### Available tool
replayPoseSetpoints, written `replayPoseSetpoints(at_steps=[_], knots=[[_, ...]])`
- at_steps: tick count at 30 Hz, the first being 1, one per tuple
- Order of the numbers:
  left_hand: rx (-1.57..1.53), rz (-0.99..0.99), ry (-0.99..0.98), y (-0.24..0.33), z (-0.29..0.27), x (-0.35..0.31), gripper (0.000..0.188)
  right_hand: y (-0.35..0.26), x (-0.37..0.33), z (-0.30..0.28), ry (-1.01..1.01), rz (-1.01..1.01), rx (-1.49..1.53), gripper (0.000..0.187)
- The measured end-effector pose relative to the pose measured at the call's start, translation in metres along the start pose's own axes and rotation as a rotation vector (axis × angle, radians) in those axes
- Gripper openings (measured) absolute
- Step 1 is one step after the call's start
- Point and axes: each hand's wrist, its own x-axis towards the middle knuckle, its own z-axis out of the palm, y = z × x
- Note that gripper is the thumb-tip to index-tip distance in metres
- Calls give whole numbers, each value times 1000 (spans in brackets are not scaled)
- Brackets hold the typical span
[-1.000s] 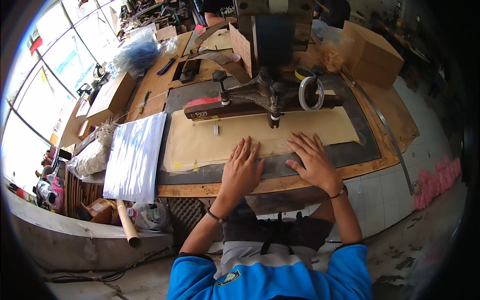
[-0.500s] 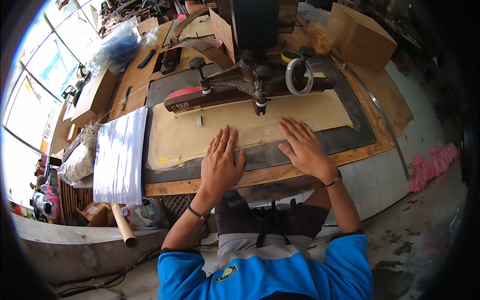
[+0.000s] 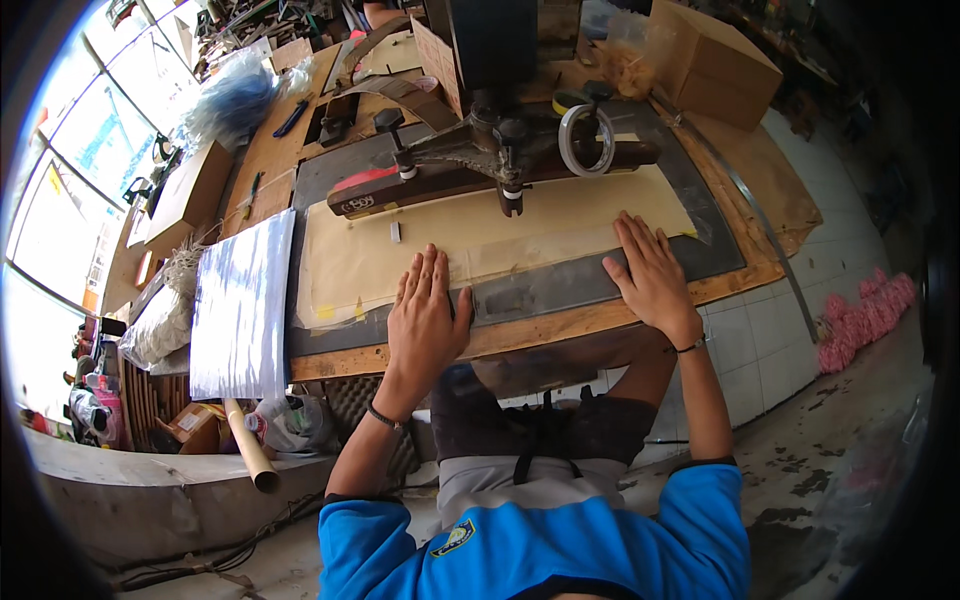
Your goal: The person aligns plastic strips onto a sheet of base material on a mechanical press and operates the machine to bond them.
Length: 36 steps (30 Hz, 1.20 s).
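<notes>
While both palms lie flat, left hand (image 3: 425, 315) and right hand (image 3: 650, 272) press the tan sheet (image 3: 520, 235), grip released, fingers spread

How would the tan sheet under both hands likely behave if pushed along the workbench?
The tan sheet looks thin and lies flat, so it is probably light and floppy. The left hand and right hand press it flat, suggesting it slides easily. Pushed from one edge, it might buckle.

We look steeply down from a single head-worn fisheye camera, close above our own blue-sleeved arms, facing forward across the worktop (image 3: 540, 325) toward the press machine (image 3: 495, 150), straight edges bowing near the rim.
</notes>
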Motion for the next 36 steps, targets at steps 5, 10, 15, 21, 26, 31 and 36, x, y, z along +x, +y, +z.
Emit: replayPoseSetpoints(at_steps=[5,10,15,21,26,31,36], knots=[[61,-3,15,2,5,-1,56,0,6,-6,-17,58,59,67],[-10,64,-37,12,1,-13,58,-35,6,-14,3,-78,115,67],[15,56,-43,2,6,0,63,-39,11,-10,-41,-102,169,65],[48,67,-112,-9,4,15,67,-35,22,-3,-54,-100,151,63],[58,78,-103,-15,7,20,67,-27,25,-3,-27,-96,176,64],[36,101,-61,-13,6,17,63,-24,22,-1,63,-91,283,61],[-79,135,-73,-8,0,10,65,-24,16,-8,13,-113,308,58]])
